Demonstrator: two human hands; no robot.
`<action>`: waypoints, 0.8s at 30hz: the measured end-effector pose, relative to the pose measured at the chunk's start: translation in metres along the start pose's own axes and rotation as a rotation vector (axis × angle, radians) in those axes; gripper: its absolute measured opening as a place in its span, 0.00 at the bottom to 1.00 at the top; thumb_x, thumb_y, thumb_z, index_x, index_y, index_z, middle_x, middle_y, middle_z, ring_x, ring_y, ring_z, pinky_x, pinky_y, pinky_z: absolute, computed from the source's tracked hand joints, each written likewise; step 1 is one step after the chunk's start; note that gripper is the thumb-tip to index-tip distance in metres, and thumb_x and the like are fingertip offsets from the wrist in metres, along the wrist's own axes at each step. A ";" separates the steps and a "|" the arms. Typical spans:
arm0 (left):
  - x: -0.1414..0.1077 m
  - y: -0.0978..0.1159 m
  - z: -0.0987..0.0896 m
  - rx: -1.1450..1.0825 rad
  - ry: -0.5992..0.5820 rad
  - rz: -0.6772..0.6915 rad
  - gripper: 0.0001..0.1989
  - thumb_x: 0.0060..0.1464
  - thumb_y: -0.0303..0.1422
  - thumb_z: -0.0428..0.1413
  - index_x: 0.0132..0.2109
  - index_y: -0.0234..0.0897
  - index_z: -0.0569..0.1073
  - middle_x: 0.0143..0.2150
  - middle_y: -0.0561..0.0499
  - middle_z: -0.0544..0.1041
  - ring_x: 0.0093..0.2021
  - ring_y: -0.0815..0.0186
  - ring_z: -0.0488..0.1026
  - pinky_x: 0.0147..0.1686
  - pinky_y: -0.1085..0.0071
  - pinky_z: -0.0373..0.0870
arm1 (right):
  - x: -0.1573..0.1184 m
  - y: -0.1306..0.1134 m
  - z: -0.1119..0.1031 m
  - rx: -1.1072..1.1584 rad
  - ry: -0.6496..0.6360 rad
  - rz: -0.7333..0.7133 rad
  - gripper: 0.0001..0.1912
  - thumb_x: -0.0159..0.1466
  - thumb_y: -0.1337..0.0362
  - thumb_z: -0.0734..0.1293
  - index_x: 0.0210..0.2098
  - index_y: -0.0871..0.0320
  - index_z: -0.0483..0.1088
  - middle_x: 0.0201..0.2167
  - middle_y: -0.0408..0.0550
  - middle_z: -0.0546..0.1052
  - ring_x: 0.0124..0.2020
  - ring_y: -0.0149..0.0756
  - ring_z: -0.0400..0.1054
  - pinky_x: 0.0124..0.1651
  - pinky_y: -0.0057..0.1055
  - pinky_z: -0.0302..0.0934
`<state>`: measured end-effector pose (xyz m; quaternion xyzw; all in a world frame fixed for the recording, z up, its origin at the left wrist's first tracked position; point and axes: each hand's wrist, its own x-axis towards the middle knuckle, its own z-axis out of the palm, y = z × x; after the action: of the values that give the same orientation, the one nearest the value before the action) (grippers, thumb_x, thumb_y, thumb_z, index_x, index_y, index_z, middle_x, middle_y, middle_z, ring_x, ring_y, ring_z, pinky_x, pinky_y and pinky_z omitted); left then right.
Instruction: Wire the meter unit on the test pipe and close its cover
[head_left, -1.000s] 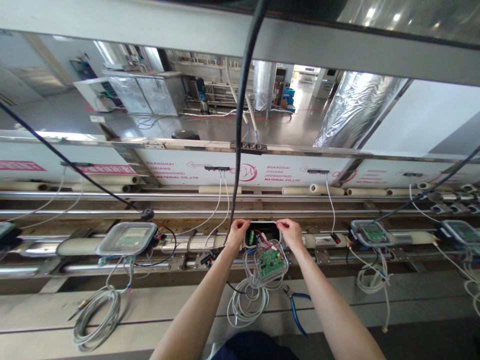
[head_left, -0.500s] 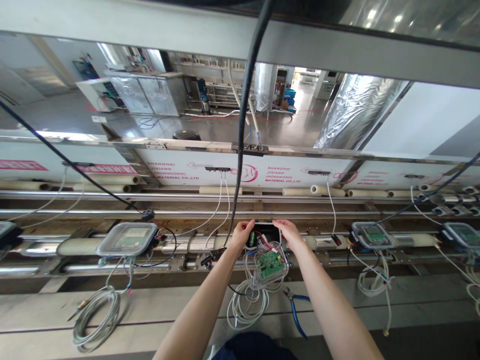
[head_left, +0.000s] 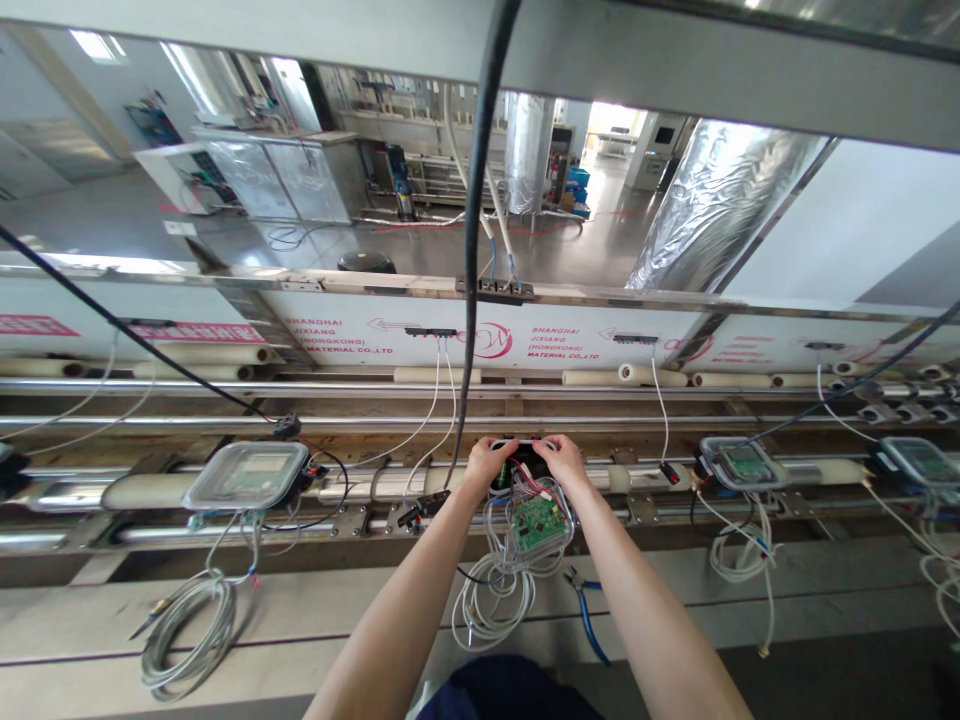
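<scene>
An open black box (head_left: 529,463) with red and white wires inside rests on the metal rollers. My left hand (head_left: 489,466) grips its far left edge, and my right hand (head_left: 562,463) grips the far right edge, thumbs toward each other. In front of the box hangs its clear cover with a green circuit board (head_left: 538,524), joined by wires. Just below lies a coil of white cable (head_left: 493,608). Blue-handled pliers (head_left: 589,620) lie on the metal ledge to the right of the coil. What my fingertips press behind the rim is hidden.
Other clear-lidded boxes sit on the rollers at left (head_left: 247,476) and right (head_left: 742,463). A thick black cable (head_left: 472,230) hangs down the middle. More coiled cable (head_left: 189,632) lies front left. A black connector (head_left: 424,510) is beside my left forearm.
Both hands have moved inward along the far edge of the box, so their thumbs are closer together. The view has shifted slightly.
</scene>
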<state>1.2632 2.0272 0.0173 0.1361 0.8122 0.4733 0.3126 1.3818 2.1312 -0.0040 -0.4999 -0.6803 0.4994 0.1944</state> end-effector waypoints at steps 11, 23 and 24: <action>-0.116 -0.055 -0.047 0.032 0.120 0.209 0.12 0.52 0.39 0.50 0.41 0.37 0.68 0.39 0.44 0.74 0.42 0.57 0.72 0.47 0.60 0.66 | -0.079 0.028 -0.066 0.047 -0.090 -0.025 0.18 0.54 0.48 0.64 0.34 0.56 0.69 0.33 0.51 0.76 0.34 0.41 0.71 0.42 0.37 0.63; -0.139 -0.056 -0.060 0.477 0.039 0.876 0.15 0.56 0.30 0.49 0.51 0.42 0.70 0.43 0.45 0.71 0.42 0.60 0.69 0.44 0.64 0.69 | -0.105 0.002 -0.076 0.308 -0.349 0.128 0.24 0.52 0.42 0.64 0.23 0.58 0.64 0.14 0.41 0.67 0.14 0.27 0.60 0.17 0.25 0.54; -0.136 -0.045 -0.061 0.454 0.065 0.889 0.13 0.56 0.31 0.49 0.47 0.42 0.72 0.44 0.44 0.70 0.41 0.60 0.69 0.43 0.65 0.69 | -0.102 -0.004 -0.079 0.305 -0.348 0.119 0.24 0.53 0.42 0.63 0.23 0.59 0.64 0.15 0.43 0.68 0.15 0.27 0.60 0.17 0.25 0.54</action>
<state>1.3323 1.8920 0.0523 0.5189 0.7675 0.3760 0.0175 1.4837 2.0807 0.0574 -0.4104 -0.5896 0.6857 0.1176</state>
